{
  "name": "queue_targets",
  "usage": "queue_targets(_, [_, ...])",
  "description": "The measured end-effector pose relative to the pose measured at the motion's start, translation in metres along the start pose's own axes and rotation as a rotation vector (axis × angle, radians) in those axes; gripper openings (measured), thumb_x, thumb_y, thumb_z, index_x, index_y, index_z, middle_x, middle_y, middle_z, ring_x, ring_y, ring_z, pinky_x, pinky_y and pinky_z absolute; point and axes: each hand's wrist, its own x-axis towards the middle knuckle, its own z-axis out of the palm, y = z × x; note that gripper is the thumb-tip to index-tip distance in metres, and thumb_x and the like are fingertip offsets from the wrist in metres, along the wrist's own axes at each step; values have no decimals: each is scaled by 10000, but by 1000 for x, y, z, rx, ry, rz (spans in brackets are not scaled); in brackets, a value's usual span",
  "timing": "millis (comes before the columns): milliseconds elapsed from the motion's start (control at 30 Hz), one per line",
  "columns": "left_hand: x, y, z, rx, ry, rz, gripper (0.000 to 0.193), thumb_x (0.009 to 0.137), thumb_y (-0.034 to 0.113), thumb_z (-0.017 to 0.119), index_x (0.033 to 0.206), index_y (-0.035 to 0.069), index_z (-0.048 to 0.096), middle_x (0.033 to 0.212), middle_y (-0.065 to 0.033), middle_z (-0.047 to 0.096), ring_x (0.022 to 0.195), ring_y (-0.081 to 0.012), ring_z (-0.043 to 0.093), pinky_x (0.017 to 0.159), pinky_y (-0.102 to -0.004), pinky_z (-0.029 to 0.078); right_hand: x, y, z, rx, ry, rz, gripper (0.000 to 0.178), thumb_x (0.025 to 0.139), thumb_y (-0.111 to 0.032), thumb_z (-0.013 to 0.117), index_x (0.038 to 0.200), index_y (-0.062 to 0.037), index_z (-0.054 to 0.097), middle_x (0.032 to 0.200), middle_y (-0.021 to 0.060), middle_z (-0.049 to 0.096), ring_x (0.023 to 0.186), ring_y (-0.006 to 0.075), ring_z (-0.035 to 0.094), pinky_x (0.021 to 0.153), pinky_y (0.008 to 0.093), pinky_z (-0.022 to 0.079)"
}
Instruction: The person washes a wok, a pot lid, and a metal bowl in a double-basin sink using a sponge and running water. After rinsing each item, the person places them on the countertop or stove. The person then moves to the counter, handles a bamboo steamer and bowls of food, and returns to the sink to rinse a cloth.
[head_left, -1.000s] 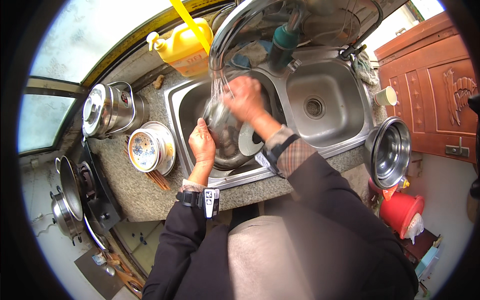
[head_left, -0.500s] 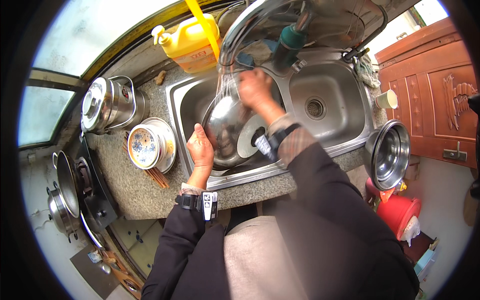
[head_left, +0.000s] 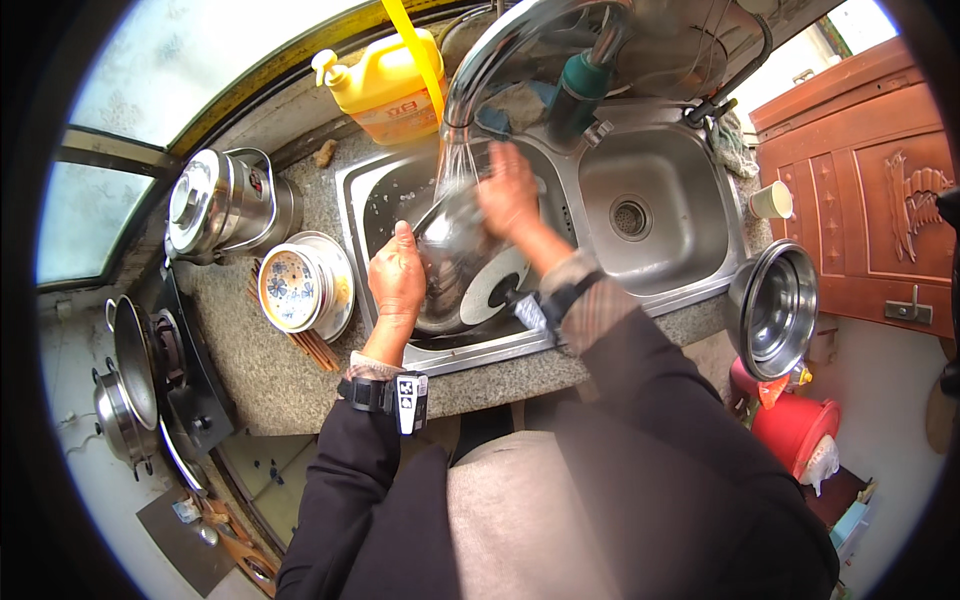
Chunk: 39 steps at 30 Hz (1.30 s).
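In the left basin [head_left: 372,215] a shiny steel pot lid [head_left: 450,245] stands tilted, with a pale disc and a black knob facing right. My left hand [head_left: 398,272] grips its left edge, thumb up and fingers hidden behind the rim. My right hand [head_left: 513,195] is on the lid's upper right part. Motion smears its fingers, and whether anything is under them does not show. Water runs from the chrome faucet [head_left: 462,105] onto the top of the lid, between my hands.
Left of the sink are stacked bowls [head_left: 290,290] on a plate, chopsticks [head_left: 315,350] and a lidded steel pail [head_left: 225,205]. Behind stands a yellow pump jug [head_left: 390,90]. On the right are a second basin [head_left: 655,185], a paper cup [head_left: 771,201] and steel bowls [head_left: 778,310].
The lid has turned slightly, its disc and knob now a little lower and tilted. My left hand has shifted slightly left. My right hand has moved a little over the lid.
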Motion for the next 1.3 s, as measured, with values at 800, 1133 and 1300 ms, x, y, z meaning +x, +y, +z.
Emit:
queue_targets(800, [1, -30, 20, -325, 363, 373, 586, 934, 486, 403, 585, 33, 533, 457, -38, 493, 395, -122, 476, 396, -287, 377, -63, -73, 9, 487, 191, -376, 272, 755, -136, 620, 992, -7, 592, 1070, 146, 552, 1125, 324, 455, 985, 433, 351])
queue_targets(1133, [-20, -51, 9, -552, 126, -30, 525, 950, 435, 411, 620, 40, 514, 535, 28, 475, 476, -59, 406, 444, -229, 321, 23, 54, 27, 505, 94, -4, 203, 770, -124, 558, 950, -61, 627, 952, 169, 603, 912, 371, 558, 797, 406, 458])
queue_targets(1300, [-12, -30, -10, -323, -66, 34, 518, 946, 442, 390, 657, 33, 520, 531, -53, 510, 484, -147, 482, 476, -291, 373, 8, 36, 3, 562, 29, -104, 197, 772, -119, 530, 925, -88, 649, 939, 96, 640, 888, 325, 564, 808, 387, 451])
